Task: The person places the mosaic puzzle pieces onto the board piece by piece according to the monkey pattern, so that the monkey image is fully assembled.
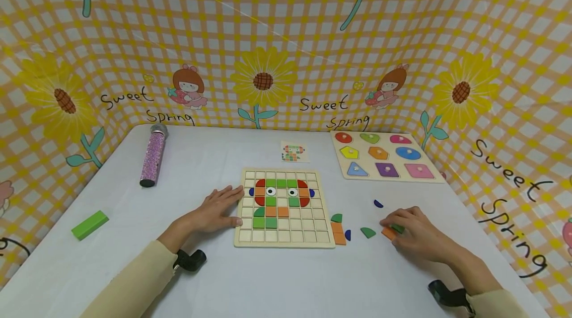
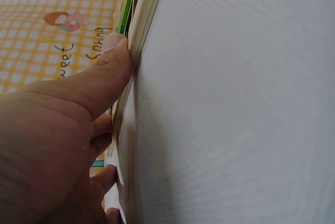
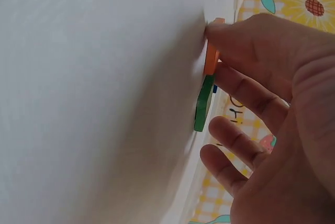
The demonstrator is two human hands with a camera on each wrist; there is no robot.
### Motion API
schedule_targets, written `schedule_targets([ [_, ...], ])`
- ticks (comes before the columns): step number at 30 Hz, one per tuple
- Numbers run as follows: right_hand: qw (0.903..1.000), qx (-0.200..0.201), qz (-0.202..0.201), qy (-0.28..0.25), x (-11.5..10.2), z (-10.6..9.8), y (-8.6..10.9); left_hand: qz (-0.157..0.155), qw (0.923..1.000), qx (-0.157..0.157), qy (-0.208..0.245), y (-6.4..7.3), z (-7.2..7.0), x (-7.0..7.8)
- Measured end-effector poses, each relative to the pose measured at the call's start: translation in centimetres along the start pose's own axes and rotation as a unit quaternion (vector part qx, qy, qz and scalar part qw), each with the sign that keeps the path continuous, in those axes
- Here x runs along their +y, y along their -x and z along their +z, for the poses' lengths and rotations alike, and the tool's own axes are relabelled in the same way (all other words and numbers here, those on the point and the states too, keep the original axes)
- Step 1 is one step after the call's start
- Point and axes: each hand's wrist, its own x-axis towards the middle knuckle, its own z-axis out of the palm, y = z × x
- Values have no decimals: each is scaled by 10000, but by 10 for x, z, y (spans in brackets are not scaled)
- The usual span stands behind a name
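A wooden grid board (image 1: pixel 304 238) holds a face-like pattern of red, green, orange and blue pieces with two round eye pieces. My left hand (image 1: pixel 219 211) rests at its left edge, fingers spread; the left wrist view shows the thumb (image 2: pixel 112 59) against the board's side (image 2: pixel 141 30). To the right of the board, my right hand (image 1: pixel 413 233) pinches an orange square tile (image 1: pixel 389 233) between thumb and finger, close over the table. A green tile (image 3: pixel 203 106) lies right against the orange one, partly hidden by the hand in the head view.
Beside the board are two orange squares (image 1: pixel 338 233), green quarter-rounds (image 1: pixel 368 232) and blue half-rounds (image 1: pixel 378 203). Behind it lies a pattern card (image 1: pixel 293 151). A shape puzzle (image 1: pixel 386 155) stands back right, a glittery microphone (image 1: pixel 153 156) back left, a green block (image 1: pixel 90 225) at left.
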Motion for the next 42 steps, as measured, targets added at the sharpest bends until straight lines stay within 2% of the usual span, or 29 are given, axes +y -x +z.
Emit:
schedule_targets([
  [8, 9996, 132, -231, 73, 6, 0, 0, 26, 10000, 5, -18, 0, 0, 0],
  [24, 9975, 553, -333, 286, 1, 4, -6, 22, 10000, -11, 20, 1, -2, 3],
  [29, 9969, 568, -514, 188, -18, 5, -12, 42, 10000, -1, 40, 1, -1, 3],
  [35, 9953, 583, -717, 280, -58, 7, -28, 26, 10000, -3, 20, 1, -1, 3],
  [42, 9829, 940, -1526, 417, -99, 20, -47, 17, 10000, 0, -2, 0, -1, 3],
])
